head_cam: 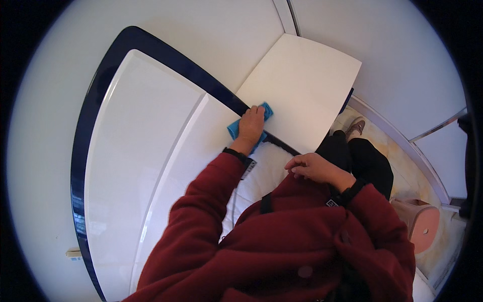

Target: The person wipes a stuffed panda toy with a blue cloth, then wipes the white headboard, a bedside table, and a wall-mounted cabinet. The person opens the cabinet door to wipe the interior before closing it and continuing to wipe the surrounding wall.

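Note:
My left hand (251,122) is shut on a blue cloth (234,129), its fingers bent over it. The cloth lies across the dark blue rim (222,92) of a white headboard (147,113), where the rim meets a white bedside cabinet top (302,87). One end of the cloth sticks out beyond the fingertips over the cabinet top. My right hand (310,167) holds nothing; its fingers are loosely bent and a little apart, close to the front of my dark red jacket, near the lower corner of the cabinet.
White quilted bedding (269,162) lies below the headboard rim. Behind the cabinet stands a pale wall, with white panels (400,49) to the right. A pink stool-like object (424,228) stands on the tiled floor (403,166) at right. My legs are beside the cabinet.

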A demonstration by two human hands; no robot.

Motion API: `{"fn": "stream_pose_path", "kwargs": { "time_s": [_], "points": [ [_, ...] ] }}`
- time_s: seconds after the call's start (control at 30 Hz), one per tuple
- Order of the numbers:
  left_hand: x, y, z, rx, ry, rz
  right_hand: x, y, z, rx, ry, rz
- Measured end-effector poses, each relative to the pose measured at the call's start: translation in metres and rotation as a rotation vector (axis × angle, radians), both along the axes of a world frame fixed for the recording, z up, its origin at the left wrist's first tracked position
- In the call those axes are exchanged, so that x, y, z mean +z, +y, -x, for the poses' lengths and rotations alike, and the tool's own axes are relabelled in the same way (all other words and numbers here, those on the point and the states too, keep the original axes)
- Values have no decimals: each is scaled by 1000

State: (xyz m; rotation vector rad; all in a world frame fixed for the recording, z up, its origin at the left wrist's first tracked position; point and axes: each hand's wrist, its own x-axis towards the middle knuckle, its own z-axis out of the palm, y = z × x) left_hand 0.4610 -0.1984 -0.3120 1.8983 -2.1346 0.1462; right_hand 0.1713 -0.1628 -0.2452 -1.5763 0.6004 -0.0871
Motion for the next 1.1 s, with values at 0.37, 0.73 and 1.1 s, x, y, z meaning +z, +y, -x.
{"fn": "stream_pose_path", "kwargs": {
  "time_s": [0.37,0.73,1.1],
  "points": [
    [-16,19,52,-385,315,58,-2,-1,11,-76,52,-39],
    [-23,68,28,-351,244,-36,-29,-5,46,-284,-25,-246],
    [-45,93,24,-575,306,-255,-38,-4,51,-382,-51,-298]
  ]
}}
